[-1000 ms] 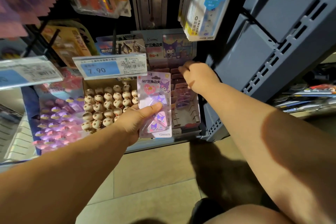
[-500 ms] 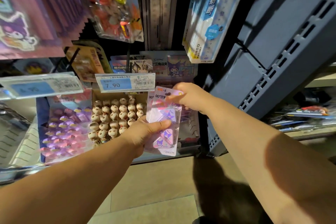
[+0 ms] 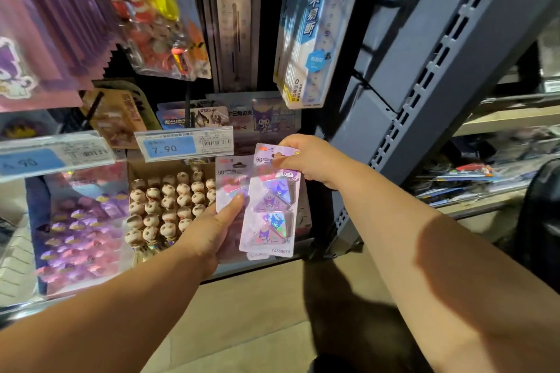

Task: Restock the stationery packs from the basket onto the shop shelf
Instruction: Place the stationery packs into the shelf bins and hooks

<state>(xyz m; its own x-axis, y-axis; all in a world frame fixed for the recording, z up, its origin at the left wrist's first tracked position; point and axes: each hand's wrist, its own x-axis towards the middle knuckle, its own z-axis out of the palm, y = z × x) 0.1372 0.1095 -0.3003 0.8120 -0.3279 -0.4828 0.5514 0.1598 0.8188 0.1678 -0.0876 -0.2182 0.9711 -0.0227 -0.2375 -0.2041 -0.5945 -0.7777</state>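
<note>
My left hand (image 3: 209, 230) grips a small stack of pink blister packs of triangular corner clips (image 3: 231, 188), thumb laid across the front. My right hand (image 3: 312, 160) pinches the top edge of the front pack (image 3: 272, 212), which shows three holographic purple triangles and sits slightly right of and over the rest of the stack. Both hands hover in front of the low shelf's display box (image 3: 266, 121) of the same clip packs, at the right end beside the grey upright. The basket is out of view.
A box of round-headed pens (image 3: 169, 203) and a tray of purple items (image 3: 78, 233) fill the shelf to the left. Price tags (image 3: 185, 144) stick out above them. Ruler packs (image 3: 312, 24) and toy packs (image 3: 157, 15) hang overhead. A grey shelf upright (image 3: 424, 76) stands right.
My right hand came off the shelf's display box and took hold of the top of the front pack, drawing it right and up off the stack. The view tilted upward.
</note>
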